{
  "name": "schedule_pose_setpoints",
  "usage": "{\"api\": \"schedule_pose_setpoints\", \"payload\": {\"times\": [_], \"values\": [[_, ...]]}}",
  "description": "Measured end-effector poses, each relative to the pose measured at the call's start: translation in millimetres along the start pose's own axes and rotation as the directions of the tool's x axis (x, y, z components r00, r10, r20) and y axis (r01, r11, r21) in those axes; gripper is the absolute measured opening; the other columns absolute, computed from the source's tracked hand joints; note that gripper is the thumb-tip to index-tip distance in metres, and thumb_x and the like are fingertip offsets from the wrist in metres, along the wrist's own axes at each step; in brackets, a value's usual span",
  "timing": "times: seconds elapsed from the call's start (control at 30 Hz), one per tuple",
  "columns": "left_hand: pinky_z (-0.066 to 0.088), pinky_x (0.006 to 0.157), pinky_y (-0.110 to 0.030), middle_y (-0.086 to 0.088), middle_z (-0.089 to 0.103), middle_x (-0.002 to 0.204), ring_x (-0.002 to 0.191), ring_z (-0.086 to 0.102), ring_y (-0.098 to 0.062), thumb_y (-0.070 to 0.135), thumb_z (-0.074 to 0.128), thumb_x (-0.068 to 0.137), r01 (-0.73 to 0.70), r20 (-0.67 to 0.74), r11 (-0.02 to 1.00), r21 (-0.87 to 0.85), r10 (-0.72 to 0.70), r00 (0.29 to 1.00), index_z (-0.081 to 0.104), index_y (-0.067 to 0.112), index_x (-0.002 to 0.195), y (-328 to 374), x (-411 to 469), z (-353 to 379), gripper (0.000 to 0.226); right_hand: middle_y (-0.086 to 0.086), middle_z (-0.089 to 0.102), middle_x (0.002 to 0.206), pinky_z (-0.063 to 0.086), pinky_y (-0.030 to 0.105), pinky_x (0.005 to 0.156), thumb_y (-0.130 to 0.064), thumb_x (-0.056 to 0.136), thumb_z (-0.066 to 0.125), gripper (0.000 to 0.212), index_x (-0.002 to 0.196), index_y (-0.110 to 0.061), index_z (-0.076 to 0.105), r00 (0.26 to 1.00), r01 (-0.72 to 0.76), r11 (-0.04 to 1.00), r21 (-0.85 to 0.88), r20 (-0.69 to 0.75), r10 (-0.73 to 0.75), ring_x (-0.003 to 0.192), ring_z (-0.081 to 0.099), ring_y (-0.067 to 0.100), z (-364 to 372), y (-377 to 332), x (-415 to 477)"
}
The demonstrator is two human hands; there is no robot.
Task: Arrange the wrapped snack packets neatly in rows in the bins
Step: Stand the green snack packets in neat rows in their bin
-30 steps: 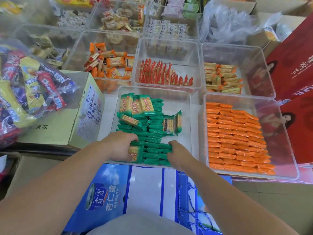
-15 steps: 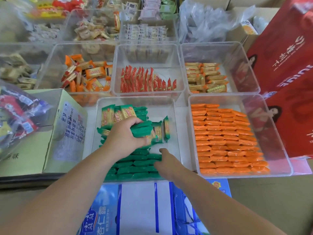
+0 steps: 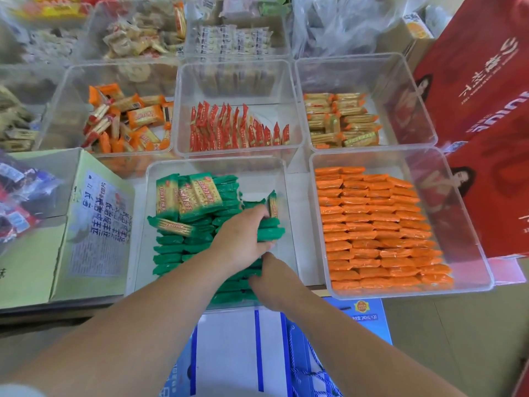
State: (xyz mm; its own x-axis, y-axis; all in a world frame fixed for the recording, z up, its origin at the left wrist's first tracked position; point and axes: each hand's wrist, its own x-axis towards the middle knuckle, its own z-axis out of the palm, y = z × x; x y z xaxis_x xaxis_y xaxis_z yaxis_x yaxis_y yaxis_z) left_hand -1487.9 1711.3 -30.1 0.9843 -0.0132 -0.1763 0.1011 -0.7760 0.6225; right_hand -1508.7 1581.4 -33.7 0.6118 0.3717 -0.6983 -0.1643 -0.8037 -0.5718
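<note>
Your left hand [image 3: 243, 236] is curled round a small stack [image 3: 272, 232] of green packets [image 3: 169, 249], fingers over and thumb under, at the right side of the near middle bin [image 3: 214, 163]. Your right hand [image 3: 276, 279] lies just in front of it on the front rows. Its fingers dip among the packets, and I cannot tell whether they pinch any. The other green packets stand on edge in rows down the left of the bin, with a few loose packets [image 3: 197, 196] lying face up at the back.

These packets look light, and the film is likely slick, so a stack may fan out or slide if you squeeze one end only. Take hold across the long sides, thumb against fingers, with even pressure. The biscuits inside will probably crack, so press gently. Set the stack on edge, tight against the row beside it.
</note>
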Motion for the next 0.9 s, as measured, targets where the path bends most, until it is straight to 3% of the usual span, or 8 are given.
{"api": "schedule_pose_setpoints", "payload": {"times": [0.13, 0.27, 0.4, 0.53, 0.63, 0.73, 0.8, 0.9], "values": [[0.047, 0.084, -0.037, 0.003, 0.065, 0.108, 0.098, 0.06, -0.021, 0.038, 0.078, 0.082, -0.019, 0.056, 0.995, 0.1, 0.013, 0.998, 0.051, 0.029, 0.122, -12, -5, 0, 0.049, 0.003, 0.058, 0.09, 0.052, 0.038, 0.063, -0.022, 0.088, 0.048, 0.027, 0.113, -0.012, 0.046, 1.0, 0.01, 1.0, 0.011, 0.0, -0.01, 0.077, 0.058, 0.019, 0, 1, 0], [0.025, 0.113, -0.056, 0.001, 0.06, 0.126, 0.126, 0.044, -0.023, 0.057, 0.053, 0.091, -0.102, 0.223, 0.923, 0.371, 0.018, 0.975, 0.045, 0.029, 0.142, -24, -10, -1, 0.059, -0.002, 0.057, 0.085, 0.044, 0.032, 0.053, -0.026, 0.086, 0.05, 0.023, 0.105, -0.016, 0.041, 0.999, 0.008, 1.0, -0.027, -0.052, -0.009, 0.071, 0.057, 0.016, 5, 2, -2], [0.004, 0.118, -0.065, 0.002, 0.046, 0.149, 0.145, 0.025, -0.014, 0.053, 0.039, 0.1, -0.114, 0.266, 0.904, 0.412, 0.001, 0.964, 0.033, 0.023, 0.152, -35, -16, -2, 0.06, -0.003, 0.058, 0.089, 0.048, 0.034, 0.057, -0.03, 0.084, 0.051, 0.054, 0.131, -0.023, 0.025, 0.985, -0.002, 1.0, 0.002, -0.171, 0.003, 0.074, 0.06, 0.017, 11, -1, -8], [0.001, 0.115, -0.068, 0.006, 0.053, 0.141, 0.143, 0.026, -0.016, 0.043, 0.046, 0.1, -0.169, 0.288, 0.874, 0.455, 0.035, 0.957, 0.039, 0.024, 0.147, -36, -17, 2, 0.052, 0.005, 0.063, 0.104, 0.052, 0.035, 0.066, -0.03, 0.089, 0.053, 0.093, 0.156, -0.023, -0.011, 0.982, 0.048, 0.994, -0.103, -0.175, -0.065, 0.085, 0.064, 0.022, 13, 1, -11], [0.003, 0.114, -0.069, 0.007, 0.055, 0.133, 0.139, 0.029, -0.019, 0.042, 0.05, 0.097, -0.162, 0.304, 0.864, 0.477, 0.011, 0.953, 0.043, 0.029, 0.145, -32, -15, 4, 0.05, 0.012, 0.04, 0.141, 0.052, 0.036, 0.079, -0.028, 0.09, 0.057, 0.087, 0.158, -0.016, 0.002, 0.987, 0.075, 0.985, -0.153, -0.126, -0.095, 0.102, 0.062, 0.028, 9, 0, -11], [0.01, 0.115, -0.067, 0.005, 0.055, 0.127, 0.136, 0.03, -0.022, 0.047, 0.053, 0.095, -0.139, 0.345, 0.867, 0.478, -0.041, 0.938, 0.046, 0.033, 0.144, -32, -7, 1, 0.051, 0.006, 0.018, 0.145, 0.052, 0.039, 0.095, -0.025, 0.088, 0.061, 0.072, 0.149, -0.012, 0.024, 0.985, 0.08, 0.99, -0.12, -0.143, -0.097, 0.112, 0.056, 0.03, 8, 1, -10], [0.011, 0.115, -0.065, 0.005, 0.055, 0.128, 0.136, 0.029, -0.022, 0.05, 0.056, 0.094, -0.114, 0.367, 0.881, 0.46, -0.071, 0.928, 0.047, 0.036, 0.143, -32, -4, -2, 0.052, 0.007, 0.029, 0.141, 0.051, 0.043, 0.098, -0.024, 0.086, 0.063, 0.066, 0.142, -0.013, 0.031, 0.987, 0.065, 0.995, -0.075, -0.138, -0.075, 0.116, 0.054, 0.029, 6, 1, -8], [0.015, 0.114, -0.063, 0.008, 0.055, 0.132, 0.135, 0.031, -0.022, 0.051, 0.064, 0.09, -0.081, 0.341, 0.911, 0.405, -0.068, 0.937, 0.049, 0.037, 0.142, -31, -2, -3, 0.056, 0.007, 0.06, 0.109, 0.057, 0.041, 0.073, -0.021, 0.083, 0.063, 0.065, 0.138, -0.012, 0.031, 0.991, -0.024, 0.984, 0.178, -0.126, 0.047, 0.093, 0.063, 0.024, 0, -1, -2]]}}
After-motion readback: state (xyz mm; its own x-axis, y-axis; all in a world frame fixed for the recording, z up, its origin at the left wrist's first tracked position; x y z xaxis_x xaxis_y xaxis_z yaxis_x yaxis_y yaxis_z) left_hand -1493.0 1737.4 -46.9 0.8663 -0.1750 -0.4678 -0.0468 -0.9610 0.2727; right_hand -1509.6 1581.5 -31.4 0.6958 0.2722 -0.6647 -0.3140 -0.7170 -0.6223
